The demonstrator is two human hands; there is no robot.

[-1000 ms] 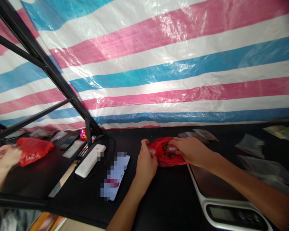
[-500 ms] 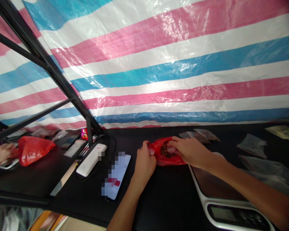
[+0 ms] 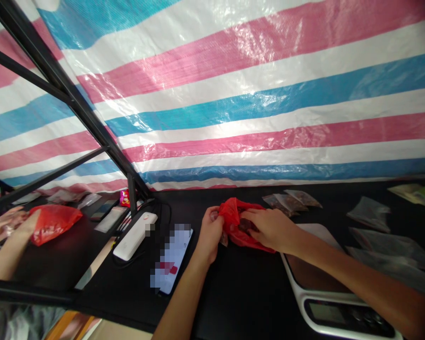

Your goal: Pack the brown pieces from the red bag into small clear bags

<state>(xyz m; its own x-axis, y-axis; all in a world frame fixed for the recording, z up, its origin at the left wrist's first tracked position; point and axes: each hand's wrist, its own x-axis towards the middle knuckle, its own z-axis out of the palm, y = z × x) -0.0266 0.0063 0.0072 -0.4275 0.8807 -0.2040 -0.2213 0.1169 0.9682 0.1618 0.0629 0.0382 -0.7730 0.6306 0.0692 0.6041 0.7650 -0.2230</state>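
A red plastic bag [image 3: 235, 219] lies crumpled on the black table, its mouth open, with small dark brown pieces showing inside. My left hand [image 3: 210, 236] is closed at the bag's left side, around a small clear plastic bag [image 3: 224, 237] whose lower end pokes out under the fingers. From the right, my right hand [image 3: 271, 227] reaches into the red bag's mouth. Its fingers are curled down at the brown pieces, and the fingertips are partly hidden. Under my right forearm stands a white kitchen scale [image 3: 306, 302] with a dark display panel.
Filled clear packets [image 3: 292, 202] lie behind my right hand; flat clear bags [image 3: 393, 248] lie at right. A phone [image 3: 175, 264] and white power bank [image 3: 135, 236] are at left. Beyond a black metal frame [image 3: 118, 163], another person's hands [image 3: 16, 226] work at another red bag [image 3: 56, 224].
My left hand now has the small clear bag beside the red bag. The red bag's near-left edge has risen and folded inward. At left, the other person's second arm has come into view.
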